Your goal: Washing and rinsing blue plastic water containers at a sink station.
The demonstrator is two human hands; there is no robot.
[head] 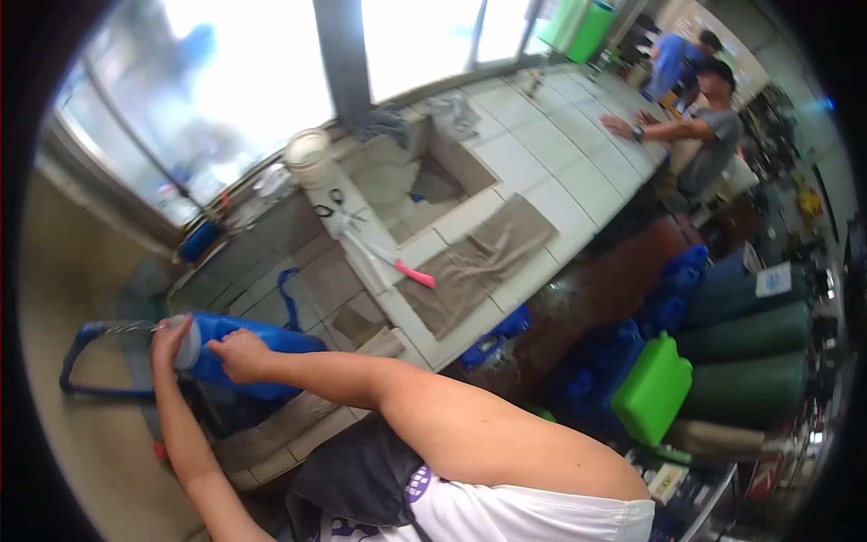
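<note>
A blue plastic water container (291, 345) lies tilted in the tiled basin at the left, its round white cap (188, 342) towards the wall. My left hand (169, 342) is closed around the side of that cap. Close by, my right hand (240, 356) rests at the container's blue body with its fingers curled, perhaps on the handle; the grip is partly hidden. A blue pipe with a thin stream of water (132, 327) reaches towards the cap and my left hand.
Scissors (332, 203), a pink-handled brush (414, 274) and a brown cloth (481, 264) lie by a second sink (498, 183). A person in grey (711, 142) leans at the far counter. Blue and green containers (653, 389) stand on the floor at right.
</note>
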